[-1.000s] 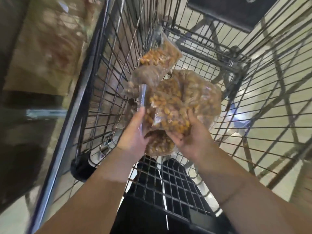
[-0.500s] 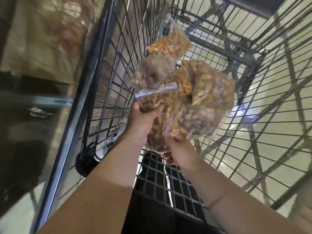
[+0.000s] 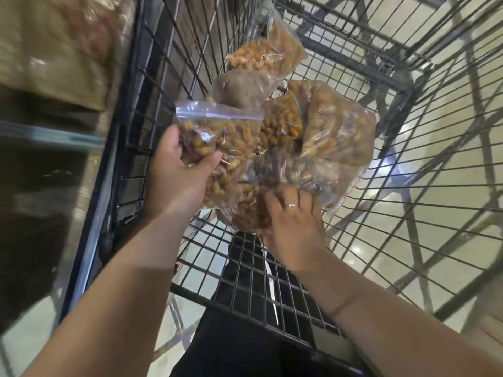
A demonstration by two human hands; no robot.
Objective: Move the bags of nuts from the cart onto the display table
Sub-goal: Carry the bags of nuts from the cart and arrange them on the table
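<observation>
Inside the wire cart (image 3: 408, 148) lies a pile of several clear zip bags of nuts. My left hand (image 3: 177, 170) grips one zip bag of golden nuts (image 3: 226, 142) by its left side, its seal strip up. My right hand (image 3: 294, 224) lies on the near edge of a darker bag of nuts (image 3: 294, 170), fingers curled into the plastic. Behind them sit a big bag of pale nuts (image 3: 340, 131), an orange-nut bag (image 3: 269, 55) leaning on the cart wall, and a brown bag (image 3: 239, 88).
The cart's dark left rim (image 3: 119, 148) runs beside a blurred wooden display surface (image 3: 54, 50) at the upper left. A glossy pale floor (image 3: 435, 186) shows through the wires. The cart's near wire panel (image 3: 258, 289) crosses below my wrists.
My left hand has lifted its bag and turned the seal strip to face up. My right hand has moved from under the pile onto the darker bag's near edge. The view has shifted closer.
</observation>
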